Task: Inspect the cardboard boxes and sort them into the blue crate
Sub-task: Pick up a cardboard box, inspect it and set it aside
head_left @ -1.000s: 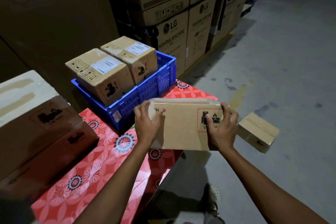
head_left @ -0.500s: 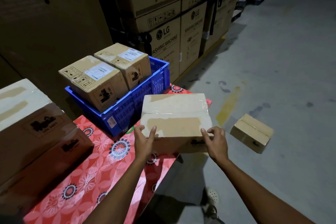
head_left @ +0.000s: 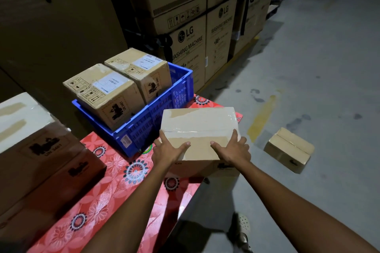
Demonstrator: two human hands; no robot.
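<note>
Held box: a taped cardboard box (head_left: pixel 198 123), top face up with clear tape across the seam, at the right edge of the table (head_left: pixel 115 189), just in front of the blue crate's near corner. Whether its base touches the table cannot be told.
Left hand (head_left: pixel 167 150): clasped on the box's near left corner, thumb lying across the top face, fingers down the left side.
Right hand (head_left: pixel 232 149): clasped on the near right corner, thumb across the top, fingers along the right edge.
Blue crate (head_left: pixel 164 109): on the far end of the table, slatted walls, white label on its near side.
Crate contents: two cardboard boxes side by side, the nearer one (head_left: pixel 104 94) and the farther one (head_left: pixel 141 72). Both stand taller than the crate rim, white labels and handling marks on top, "UN 3481" marks on the side faces.
Table cover: red floral cloth (head_left: pixel 98 207).
Left stack: more boxes (head_left: pixel 37 162) stacked at the left edge of the table, dark print on their sides.
Floor: grey concrete (head_left: pixel 308 68); one small box (head_left: pixel 287 149) lies on it to the right, well apart from the table.
Background: large cartons (head_left: pixel 189 33) printed "LG WASHING MACHINE" stacked behind the crate.
</note>
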